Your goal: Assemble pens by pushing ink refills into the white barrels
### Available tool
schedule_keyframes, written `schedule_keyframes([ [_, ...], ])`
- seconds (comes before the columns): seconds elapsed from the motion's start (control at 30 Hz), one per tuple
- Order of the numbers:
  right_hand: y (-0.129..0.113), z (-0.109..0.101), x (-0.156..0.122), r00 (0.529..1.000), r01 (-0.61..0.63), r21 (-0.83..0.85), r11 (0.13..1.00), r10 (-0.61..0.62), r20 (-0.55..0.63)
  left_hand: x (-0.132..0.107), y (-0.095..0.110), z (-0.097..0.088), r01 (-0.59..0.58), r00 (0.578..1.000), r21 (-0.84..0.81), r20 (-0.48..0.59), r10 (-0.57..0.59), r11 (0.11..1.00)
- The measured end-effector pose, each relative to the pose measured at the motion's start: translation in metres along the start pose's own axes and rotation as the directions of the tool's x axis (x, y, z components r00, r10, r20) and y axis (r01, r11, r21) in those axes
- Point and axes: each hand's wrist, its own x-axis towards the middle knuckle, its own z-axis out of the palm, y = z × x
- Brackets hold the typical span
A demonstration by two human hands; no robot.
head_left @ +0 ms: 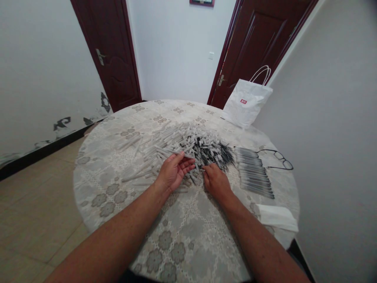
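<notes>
My left hand (173, 171) is turned partly palm up, its thumb pressing a thin whitish pen barrel (189, 156) against the fingers. Close by on the right, my right hand (217, 181) is closed in a pinch, knuckles up. Whatever sits between its fingertips is too small to name. Just beyond both hands spreads a loose heap of whitish tubes (167, 137), with short pale caps (203, 135) and thin black-tipped pieces (225, 155) on its right side. To the right, a neat row of slim greyish pens (255, 173) lies side by side.
A round table (188, 239) wears a flowered cloth. Black-framed glasses (278, 157) lie beyond the pen row, and a folded white cloth or paper (277, 217) rests at the right edge. A white paper bag (247, 104) stands at the back right. Walls and doors surround the table.
</notes>
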Motion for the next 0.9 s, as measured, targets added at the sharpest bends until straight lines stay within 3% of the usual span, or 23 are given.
schedule_keyframes([
  [0.33, -0.012, 0.006, 0.010, 0.997, -0.070, -0.174, 0.982, 0.074, 0.013, -0.002, 0.002, 0.003, 0.000, 1.000, 0.009, -0.001, 0.000, 1.000],
  [0.63, -0.012, 0.006, 0.005, 0.999, -0.047, -0.166, 0.985, 0.048, 0.001, -0.002, 0.002, 0.000, -0.005, 1.000, 0.013, 0.010, 0.005, 1.000],
  [0.9, -0.005, 0.009, 0.008, 0.999, -0.042, -0.057, 0.997, 0.042, 0.004, -0.004, 0.002, 0.003, 0.012, 1.000, 0.016, 0.009, -0.012, 1.000],
])
